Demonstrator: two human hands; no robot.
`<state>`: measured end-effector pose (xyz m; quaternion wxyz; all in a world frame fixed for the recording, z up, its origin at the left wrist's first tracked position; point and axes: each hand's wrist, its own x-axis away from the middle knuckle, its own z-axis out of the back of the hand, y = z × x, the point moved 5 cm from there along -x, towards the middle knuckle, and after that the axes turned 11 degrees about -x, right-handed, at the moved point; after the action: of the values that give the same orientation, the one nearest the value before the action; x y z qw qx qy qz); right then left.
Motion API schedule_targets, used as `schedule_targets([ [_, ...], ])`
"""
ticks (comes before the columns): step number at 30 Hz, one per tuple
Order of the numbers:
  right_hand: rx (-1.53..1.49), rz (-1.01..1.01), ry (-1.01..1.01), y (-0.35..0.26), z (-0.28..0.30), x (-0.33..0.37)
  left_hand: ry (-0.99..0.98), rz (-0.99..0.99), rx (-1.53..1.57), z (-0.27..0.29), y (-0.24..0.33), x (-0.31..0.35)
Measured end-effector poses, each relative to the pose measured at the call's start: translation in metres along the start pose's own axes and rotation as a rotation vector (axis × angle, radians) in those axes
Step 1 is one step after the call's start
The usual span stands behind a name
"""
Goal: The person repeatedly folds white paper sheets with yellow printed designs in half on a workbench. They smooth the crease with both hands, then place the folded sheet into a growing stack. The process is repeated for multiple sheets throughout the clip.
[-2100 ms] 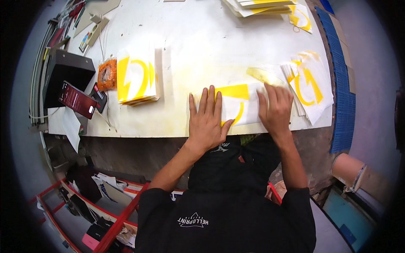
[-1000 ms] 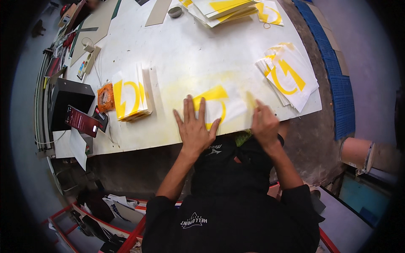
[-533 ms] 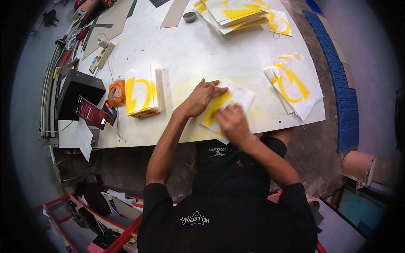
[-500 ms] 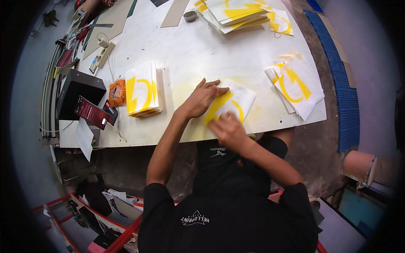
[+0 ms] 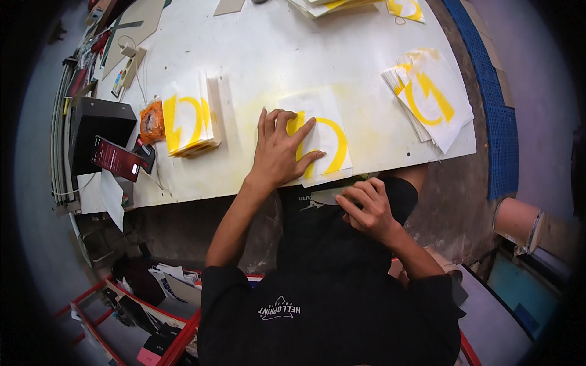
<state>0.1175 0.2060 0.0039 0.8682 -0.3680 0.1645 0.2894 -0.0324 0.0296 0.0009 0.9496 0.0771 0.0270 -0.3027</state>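
A white sheet with a yellow print point(image 5: 340, 137) lies near the table's front edge, its lower end at the edge. My left hand point(image 5: 279, 149) rests on its left side, fingers spread and pressing down. Over my lap, just off the edge, my right hand point(image 5: 372, 210) has its fingers closed on a thin pale flat piece point(image 5: 326, 197); I cannot make out its kind. To the left stands a stack of similar printed sheets point(image 5: 186, 119). A fanned pile of more sheets point(image 5: 427, 100) lies at the right.
Further stacked sheets point(image 5: 342, 7) lie at the far side of the white table point(image 5: 244, 61). At the left are a phone point(image 5: 117, 160), a black box point(image 5: 101, 128), an orange packet point(image 5: 152, 122) and a power strip point(image 5: 128, 70). A blue mat point(image 5: 485, 116) lies on the floor at right.
The sheet has turned straighter to the table edge. My left hand now lies flatter on its left side. My right hand has come off the sheet, toward me and right. The view has shifted.
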Motion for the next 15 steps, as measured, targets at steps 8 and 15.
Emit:
schedule_targets([
  [8,0.055,0.007,-0.128,0.023,0.01,-0.043,0.127,-0.075,0.13,-0.011,0.008,0.005],
  [15,-0.131,-0.15,-0.112,0.053,-0.013,-0.062,0.017,-0.119,0.194,-0.011,-0.008,0.0],
])
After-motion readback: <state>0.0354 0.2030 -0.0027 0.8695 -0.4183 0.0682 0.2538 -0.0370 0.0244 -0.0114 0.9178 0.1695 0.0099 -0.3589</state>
